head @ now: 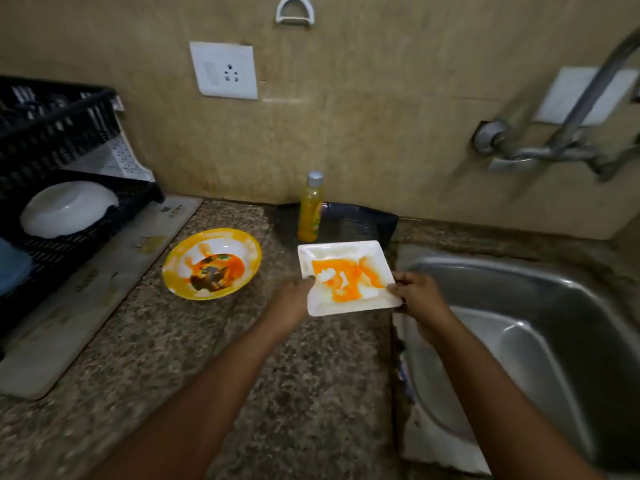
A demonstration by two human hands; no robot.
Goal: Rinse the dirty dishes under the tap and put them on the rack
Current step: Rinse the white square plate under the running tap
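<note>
While holding the square white plate (pixel 346 278) with orange sauce smeared on it, gripping it from both sides. Curling the left hand (pixel 292 299) round the plate's left edge, thumb tip lying on the rim, other fingers hiding below. Pinching the near right corner with the right hand (pixel 415 299), thumb on top, fingers tucking under. Closing both hands tight on the plate, not opening wide at all.

Carrying it almost flat, dirty side facing up. Looking lifted a little off the speckled brown stone counter (pixel 311 375), though being hard to tell for sure. Hanging right beside the rim of the shiny steel sink (pixel 519 306).

Lying to the right of the plate, that sink, so sitting nearer the right hand. Sticking out of the wall further right and further back, the grey metal tap (pixel 554 147). Showing no water running from it.

Probably needing to be swinging the plate right and over the sink rim, then tipping it under the tap. Maybe needing to be letting go with one hand for turning the water on.

Waiting far off to the left, well apart from the plate, the black plastic rack (pixel 52 140), with a white bowl (pixel 67 207) lying in it already. Sitting between the rack and the square plate, on the counter, a round yellow-rimmed plate (pixel 211 263), looking dirty too.
</note>
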